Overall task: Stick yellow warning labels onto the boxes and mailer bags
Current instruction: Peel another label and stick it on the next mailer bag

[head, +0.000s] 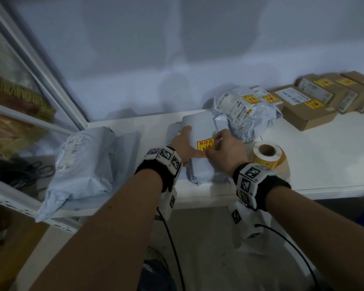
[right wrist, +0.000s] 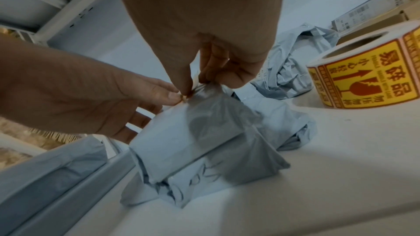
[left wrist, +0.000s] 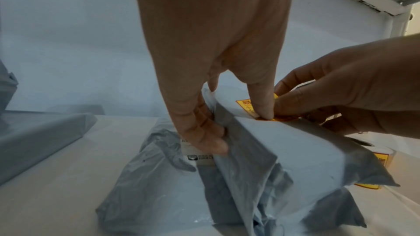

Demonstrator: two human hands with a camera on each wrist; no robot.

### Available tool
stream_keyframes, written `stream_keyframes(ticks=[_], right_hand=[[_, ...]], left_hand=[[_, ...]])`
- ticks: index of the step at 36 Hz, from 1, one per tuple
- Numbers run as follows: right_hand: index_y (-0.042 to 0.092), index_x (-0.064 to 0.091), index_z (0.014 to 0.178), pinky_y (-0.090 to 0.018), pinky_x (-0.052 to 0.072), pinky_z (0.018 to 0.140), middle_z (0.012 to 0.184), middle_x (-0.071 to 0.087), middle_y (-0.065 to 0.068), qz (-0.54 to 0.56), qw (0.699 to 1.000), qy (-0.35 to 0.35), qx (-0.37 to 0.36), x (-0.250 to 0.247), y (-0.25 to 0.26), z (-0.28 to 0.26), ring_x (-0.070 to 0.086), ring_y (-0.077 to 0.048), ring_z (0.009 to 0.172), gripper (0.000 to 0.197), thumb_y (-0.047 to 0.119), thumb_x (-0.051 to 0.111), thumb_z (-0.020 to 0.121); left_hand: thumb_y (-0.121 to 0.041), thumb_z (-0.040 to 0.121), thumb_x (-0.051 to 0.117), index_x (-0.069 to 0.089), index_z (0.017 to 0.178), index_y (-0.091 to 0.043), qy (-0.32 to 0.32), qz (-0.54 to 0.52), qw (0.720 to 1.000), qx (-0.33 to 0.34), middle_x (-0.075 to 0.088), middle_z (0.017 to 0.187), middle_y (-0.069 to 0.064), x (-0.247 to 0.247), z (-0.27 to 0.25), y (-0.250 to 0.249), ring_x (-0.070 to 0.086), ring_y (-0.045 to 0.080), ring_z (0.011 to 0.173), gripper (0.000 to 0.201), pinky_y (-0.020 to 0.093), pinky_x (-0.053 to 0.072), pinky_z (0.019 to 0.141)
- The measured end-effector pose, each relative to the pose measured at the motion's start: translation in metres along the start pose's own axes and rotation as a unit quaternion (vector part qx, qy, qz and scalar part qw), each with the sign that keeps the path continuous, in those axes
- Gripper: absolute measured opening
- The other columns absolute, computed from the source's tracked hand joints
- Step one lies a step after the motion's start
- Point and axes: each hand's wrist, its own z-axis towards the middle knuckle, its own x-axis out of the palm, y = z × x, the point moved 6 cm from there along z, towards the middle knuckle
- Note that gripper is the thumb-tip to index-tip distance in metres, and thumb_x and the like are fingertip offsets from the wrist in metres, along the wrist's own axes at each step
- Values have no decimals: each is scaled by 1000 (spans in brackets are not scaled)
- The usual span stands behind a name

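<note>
A grey mailer bag (head: 200, 124) (left wrist: 295, 143) (right wrist: 188, 132) lies lengthwise on the white table (head: 324, 164). A yellow warning label (head: 205, 143) (left wrist: 244, 104) rests on the bag's top face. My left hand (head: 187, 141) (left wrist: 237, 125) grips the bag, fingers down its left side and thumb on the label's near corner. My right hand (head: 213, 147) (right wrist: 193, 87) pinches the label's near right edge between thumb and fingers, hiding part of the label. The roll of yellow labels (head: 267, 157) (right wrist: 368, 74) stands just right of my right hand.
Two labelled mailer bags (head: 244, 108) lie behind the roll. Several labelled cardboard boxes (head: 307, 110) line the back right. A large grey mailer bag (head: 82, 164) with no yellow label showing lies at the left. A white shelf frame (head: 51, 80) rises at the left.
</note>
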Motion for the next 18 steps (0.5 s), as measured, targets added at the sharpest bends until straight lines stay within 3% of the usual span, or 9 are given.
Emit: stream_keyframes(ticks=[5,9,13,18], right_hand=[[12,39,137,-36,39,99,136,44,-16,23,1000,-20,5,1,-4,-4,47,-32,123,62,27,70,86],[10,42,136,-42,43,100,133,51,-18,44,998,-19,41,8,-15,-1,52,-33,118,54,35,61,92],[10,50,129,-40,45,95,124,58,-18,35,998,-27,44,10,-17,4,57,-33,110,41,36,52,97],[11,43,138,-38,39,102,135,45,-17,18,999,-5,38,15,-17,5,48,-33,123,61,45,60,91]], left_hand=[[-23,84,78,5,157,-28,1,-14,1000,3,53,133,15,1,1,2,63,35,111,103,55,58,86],[-16,93,66,14,153,-27,-24,-9,1000,18,57,128,20,-2,5,2,64,39,108,80,56,58,83],[-14,96,59,22,151,-26,-44,-17,999,25,58,124,23,-3,7,4,65,42,105,67,57,58,81],[-14,93,66,21,151,-26,-36,-47,998,24,57,121,22,-1,9,8,64,41,107,75,58,58,82]])
